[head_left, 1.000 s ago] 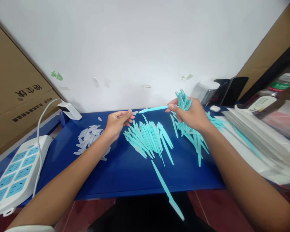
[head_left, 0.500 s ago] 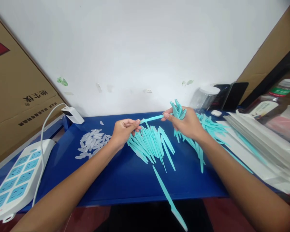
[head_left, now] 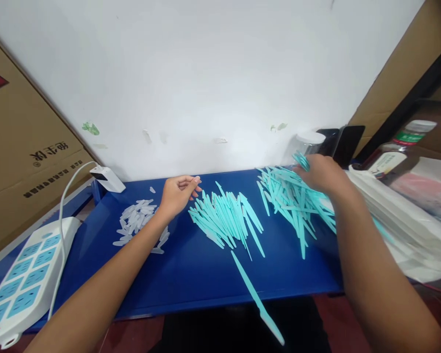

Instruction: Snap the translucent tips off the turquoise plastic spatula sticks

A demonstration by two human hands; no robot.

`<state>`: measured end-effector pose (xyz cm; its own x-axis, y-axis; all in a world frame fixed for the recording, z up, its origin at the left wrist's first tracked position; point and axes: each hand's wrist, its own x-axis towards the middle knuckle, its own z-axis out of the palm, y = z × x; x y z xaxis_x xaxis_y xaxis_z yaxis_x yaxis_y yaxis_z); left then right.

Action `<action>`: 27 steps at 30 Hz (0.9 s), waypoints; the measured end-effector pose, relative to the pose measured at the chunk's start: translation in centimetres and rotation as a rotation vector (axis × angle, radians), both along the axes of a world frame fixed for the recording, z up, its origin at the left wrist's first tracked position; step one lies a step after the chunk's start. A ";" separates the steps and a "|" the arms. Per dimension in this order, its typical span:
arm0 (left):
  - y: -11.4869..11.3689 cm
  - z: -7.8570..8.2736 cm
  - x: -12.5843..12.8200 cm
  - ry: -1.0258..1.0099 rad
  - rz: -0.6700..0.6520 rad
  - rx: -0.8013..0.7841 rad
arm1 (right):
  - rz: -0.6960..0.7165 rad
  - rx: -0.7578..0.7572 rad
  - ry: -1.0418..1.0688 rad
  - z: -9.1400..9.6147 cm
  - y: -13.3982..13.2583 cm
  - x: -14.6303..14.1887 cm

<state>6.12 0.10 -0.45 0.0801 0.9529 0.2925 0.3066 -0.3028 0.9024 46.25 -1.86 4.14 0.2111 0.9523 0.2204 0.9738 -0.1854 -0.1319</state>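
My left hand (head_left: 178,193) hovers over the blue table (head_left: 191,274), fingers loosely curled and apart, with nothing visible in them. It sits between a heap of small clear caps (head_left: 137,218) and the middle pile of teal plastic sticks (head_left: 224,218). My right hand (head_left: 321,174) is blurred and seen from the back at the far end of the right pile of teal sticks (head_left: 294,201). A few teal stick tips (head_left: 301,161) poke out at its fingers. One long teal stick (head_left: 255,294) lies alone, overhanging the table's front edge.
A white power strip (head_left: 22,279) with its cable and a charger (head_left: 106,179) lie at the left, beside a cardboard box (head_left: 22,147). At the right are a stack of white bags (head_left: 400,215), a bottle (head_left: 397,152), a clear jar (head_left: 308,144) and dark phones (head_left: 347,137).
The single teal stick held between both hands is gone from them. My right hand swung right and back to the right pile. My left hand stayed in place, fingers loosened.
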 end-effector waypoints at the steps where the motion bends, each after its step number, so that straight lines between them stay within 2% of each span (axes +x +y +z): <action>1: 0.0 0.1 -0.2 0.020 -0.007 -0.005 | -0.022 -0.022 -0.003 0.1 -0.2 0.0; 3: 0.0 0.6 -0.6 0.097 -0.028 -0.012 | -0.053 -0.022 -0.032 0.4 -0.5 -0.5; 5: -0.1 1.1 -1.1 0.232 -0.059 0.004 | -0.024 0.027 -0.041 0.8 -0.9 -1.6; 7: -0.2 1.5 -1.3 0.376 -0.072 0.047 | 0.154 0.075 0.123 1.0 -1.2 -3.2; 10: -0.4 1.9 -1.5 0.486 -0.060 0.095 | 0.472 -0.032 0.527 0.8 -1.8 -5.9; 12: -0.4 2.0 -1.5 0.511 -0.054 0.124 | 0.595 -0.024 0.661 0.3 -1.9 -7.5; 14: -0.3 1.9 -1.6 0.538 -0.040 0.172 | 0.654 0.077 0.753 -0.4 -1.8 -8.6; 16: -0.1 1.7 -1.8 0.572 -0.022 0.220 | 0.655 0.178 0.907 -1.1 -1.5 -9.4; 20: 0.3 1.3 -2.3 0.637 -0.008 0.265 | 0.559 0.355 1.195 -2.6 -0.7 -10.3; 23: 0.5 1.1 -2.4 0.686 -0.018 0.299 | 0.526 0.461 1.241 -3.5 -0.2 -11.0; 27: 0.6 0.8 -2.4 0.717 -0.041 0.315 | 0.497 0.453 1.230 -4.7 0.4 -11.6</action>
